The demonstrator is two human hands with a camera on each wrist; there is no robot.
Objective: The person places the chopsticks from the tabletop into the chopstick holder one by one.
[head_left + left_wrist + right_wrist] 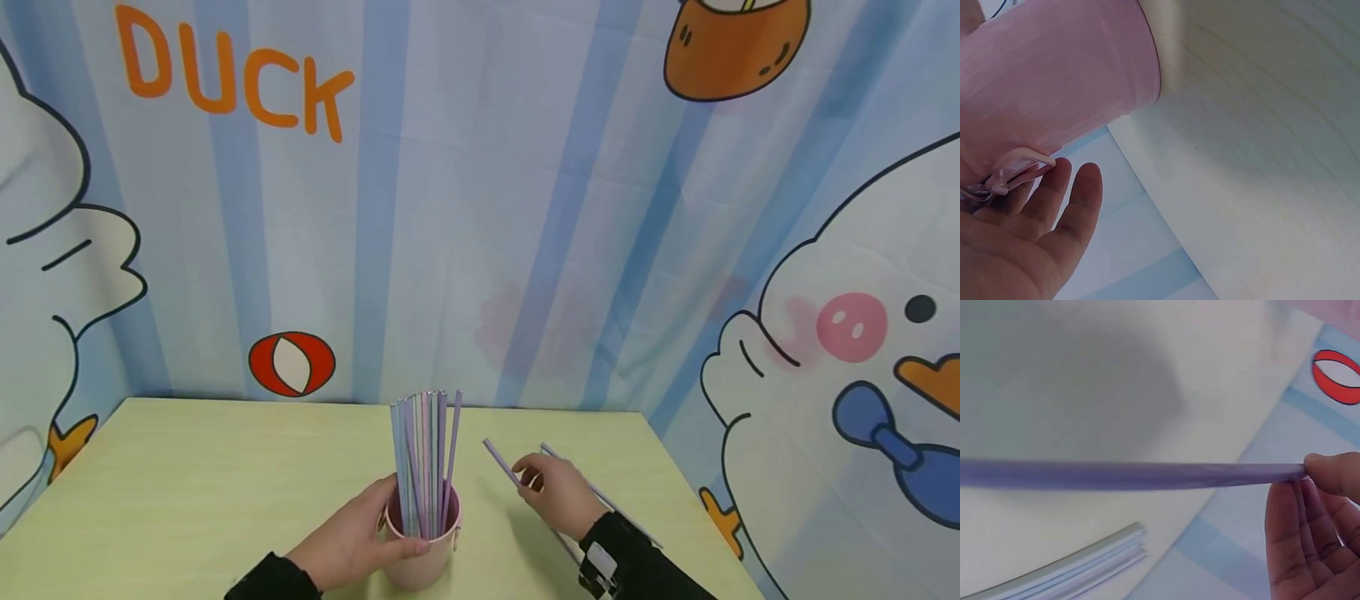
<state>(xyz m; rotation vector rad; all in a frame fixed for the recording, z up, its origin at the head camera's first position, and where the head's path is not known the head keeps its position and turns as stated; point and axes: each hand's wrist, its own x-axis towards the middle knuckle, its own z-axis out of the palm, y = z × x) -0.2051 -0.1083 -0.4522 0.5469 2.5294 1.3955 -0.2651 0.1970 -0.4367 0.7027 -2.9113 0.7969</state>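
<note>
A small pink bucket [416, 571] stands on the table, holding a bunch of pale blue, pink and purple drinking straws [422, 467] upright. My left hand [348, 537] grips it from the left, thumb across the front near the rim. In the left wrist view, fingers lie by the bucket's small side handle [1022, 167]. To the right of the bucket, my right hand [558, 496] pinches a single purple straw [1147, 476] between thumb and fingertips, the straw slanting above the table. Beneath that hand lie several loose straws [1079, 569].
The pale wood-grain table [247, 475] ends at its back edge against a blue-and-white striped curtain [465, 208] printed with cartoon ducks. A black sleeve [637, 558] with a strapped device covers the right wrist.
</note>
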